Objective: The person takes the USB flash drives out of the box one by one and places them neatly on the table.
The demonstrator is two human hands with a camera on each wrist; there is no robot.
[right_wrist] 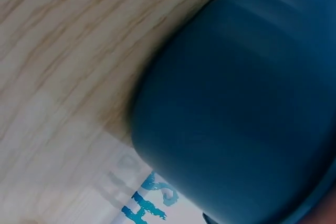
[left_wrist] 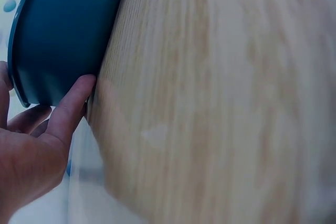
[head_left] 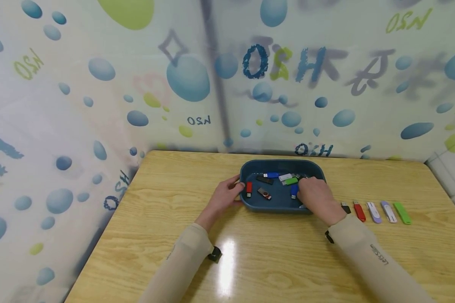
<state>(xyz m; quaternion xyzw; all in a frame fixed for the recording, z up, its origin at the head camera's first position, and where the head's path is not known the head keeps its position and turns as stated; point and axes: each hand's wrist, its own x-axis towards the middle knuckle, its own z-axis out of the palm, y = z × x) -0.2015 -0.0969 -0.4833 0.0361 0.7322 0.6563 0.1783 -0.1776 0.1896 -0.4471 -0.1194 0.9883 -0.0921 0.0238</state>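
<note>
By a spotty white wall (head_left: 246,107), the left hand (head_left: 224,194) pinches a dark blue plastic box (head_left: 277,209) of colourful USB sticks (head_left: 249,188) on a shiny wooden table (head_left: 273,248). The right hand (head_left: 319,198) is inside, its fingers hidden.

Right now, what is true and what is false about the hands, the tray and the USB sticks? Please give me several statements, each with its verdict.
1. The left hand grips the tray. True.
2. The right hand reaches into the tray. True.
3. The leftmost USB stick in the tray is blue. False: it is red.
4. In the visible row on the table, a green stick is farthest right. True.
5. The tray is upside down. False: its open side faces up.
</note>
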